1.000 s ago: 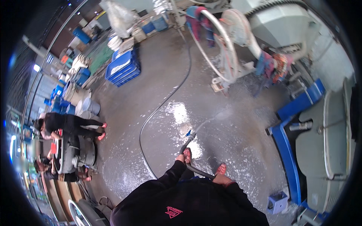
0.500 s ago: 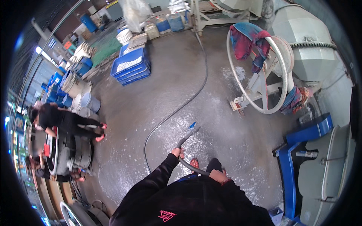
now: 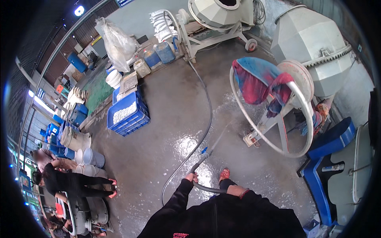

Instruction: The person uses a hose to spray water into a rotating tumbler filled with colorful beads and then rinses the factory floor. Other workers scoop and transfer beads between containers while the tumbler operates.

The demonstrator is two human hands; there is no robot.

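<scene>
My left hand (image 3: 192,177) is closed round a grey hose (image 3: 198,164) just behind its blue-tipped nozzle (image 3: 204,151). A thin jet of water leaves the nozzle and runs up and right toward the foot of a mixer stand (image 3: 252,139). Behind my left hand the hose bends right to my right hand (image 3: 237,191), which grips it close to my dark-sleeved body. A foot in a red sandal (image 3: 225,173) stands on the wet concrete floor (image 3: 186,144) between the two hands. The long rest of the hose (image 3: 209,115) trails away across the floor to the back.
A round steel wheel (image 3: 295,99) draped with a red and blue cloth (image 3: 258,81) fronts a grey drum mixer (image 3: 313,43). A blue crate (image 3: 129,115) and stacked buckets (image 3: 85,156) stand at the left. A person in black (image 3: 69,182) crouches at the far left. A blue frame (image 3: 329,139) is at the right.
My view has swung toward the mixer, and the wheel and the blue crate now look nearer. The nozzle has come round from the open floor toward the mixer stand's foot. Both hands kept their grip.
</scene>
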